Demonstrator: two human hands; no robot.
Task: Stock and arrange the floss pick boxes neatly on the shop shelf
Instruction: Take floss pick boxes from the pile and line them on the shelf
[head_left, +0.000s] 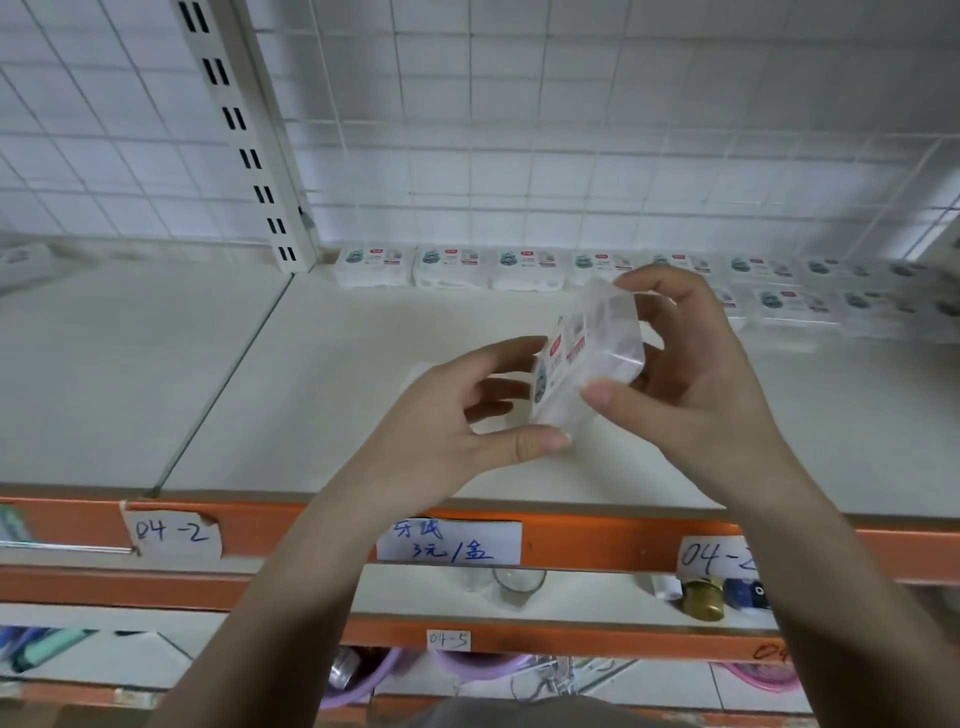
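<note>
Both hands hold one clear floss pick box (587, 364) tilted in the air above the white shelf (332, 415). My left hand (457, 415) grips its labelled lower left side with thumb under and fingers behind. My right hand (691, 374) pinches the box from the right, thumb on the near corner, fingers over the top. A row of floss pick boxes (452, 267) lies flat along the back of the shelf. A second row (795, 306) begins in front of it at the right.
A white wire grid (519, 130) backs the shelf, with a slotted upright post (244, 135) at the left. An orange front rail carries paper price labels (449, 543). Lower shelves hold a glass (519, 584), small jars (704, 600) and purple basins (483, 665).
</note>
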